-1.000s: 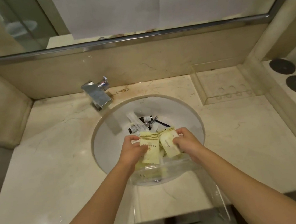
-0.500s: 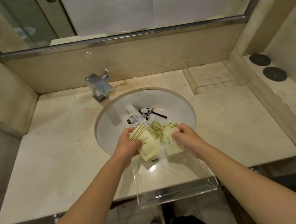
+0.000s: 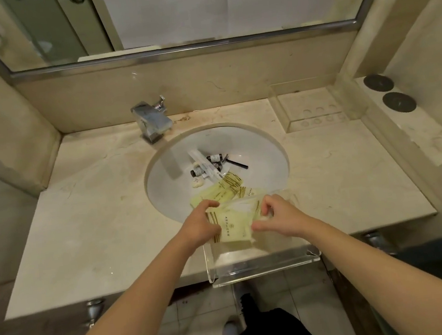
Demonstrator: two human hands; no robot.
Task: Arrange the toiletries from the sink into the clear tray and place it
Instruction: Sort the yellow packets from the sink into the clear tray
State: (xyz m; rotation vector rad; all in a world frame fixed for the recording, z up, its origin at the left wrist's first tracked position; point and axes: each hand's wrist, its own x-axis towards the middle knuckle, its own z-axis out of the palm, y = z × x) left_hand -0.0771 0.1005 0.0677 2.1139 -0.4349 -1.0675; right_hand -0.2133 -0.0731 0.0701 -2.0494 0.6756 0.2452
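A clear acrylic tray point(image 3: 263, 268) sits at the counter's front edge, overhanging it, its far end over the white sink point(image 3: 261, 146). Both hands hold pale yellow toiletry packets point(image 3: 232, 224) over the tray's far end. My left hand point(image 3: 200, 224) grips the packets' left side. My right hand point(image 3: 278, 217) pinches their right side. More yellow packets point(image 3: 230, 186) lie in the basin behind them. Farther back in the sink are small dark bottles point(image 3: 214, 158), a white wrapped stick point(image 3: 204, 163), a black comb point(image 3: 237, 163) and a small round soap point(image 3: 197, 182).
A chrome tap point(image 3: 152, 120) stands at the sink's back left. A second clear tray point(image 3: 309, 109) sits in the counter's back right corner. Two dark round discs point(image 3: 389, 92) lie on the right ledge. A mirror runs along the back wall.
The hands have carried the yellow packets from above the basin toward me and lowered them over the tray's far end. Some packets now lie behind in the sink. The camera has pulled back.
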